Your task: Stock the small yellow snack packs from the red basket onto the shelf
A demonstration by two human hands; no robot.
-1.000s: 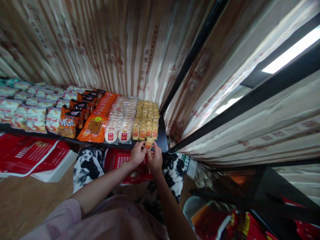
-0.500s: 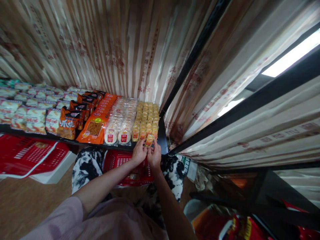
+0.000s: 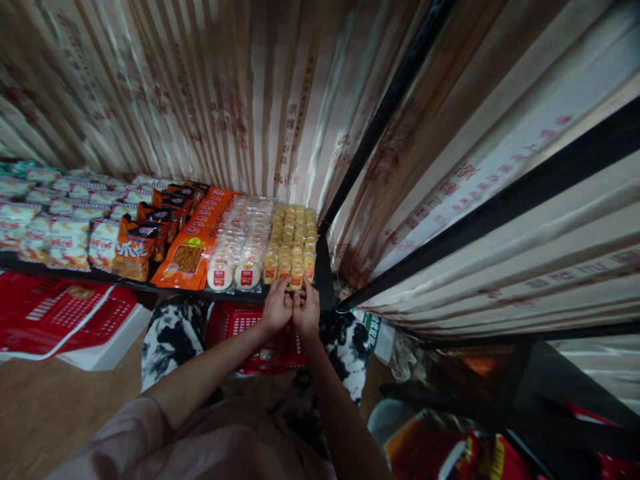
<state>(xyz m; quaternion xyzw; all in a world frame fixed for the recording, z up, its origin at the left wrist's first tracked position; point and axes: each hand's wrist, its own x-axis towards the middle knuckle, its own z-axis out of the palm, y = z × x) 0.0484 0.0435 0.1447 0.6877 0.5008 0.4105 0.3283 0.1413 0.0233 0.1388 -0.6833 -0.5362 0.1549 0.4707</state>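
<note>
Both my hands meet at the shelf's [image 3: 323, 280] front edge: left hand [image 3: 275, 308] and right hand [image 3: 306, 310] pinch the same small yellow snack pack [image 3: 296, 277] between their fingertips, so the grip is clamped on it from both sides. The pack stands with its long axis running away from me, at the near end of the yellow pack rows [image 3: 294, 235], right column side. Neither hand is nearer; they touch. Left of the grip lie round white cakes [image 3: 235, 272], then orange packets [image 3: 187, 257]. Below the grip sits a red basket [image 3: 240, 320].
</note>
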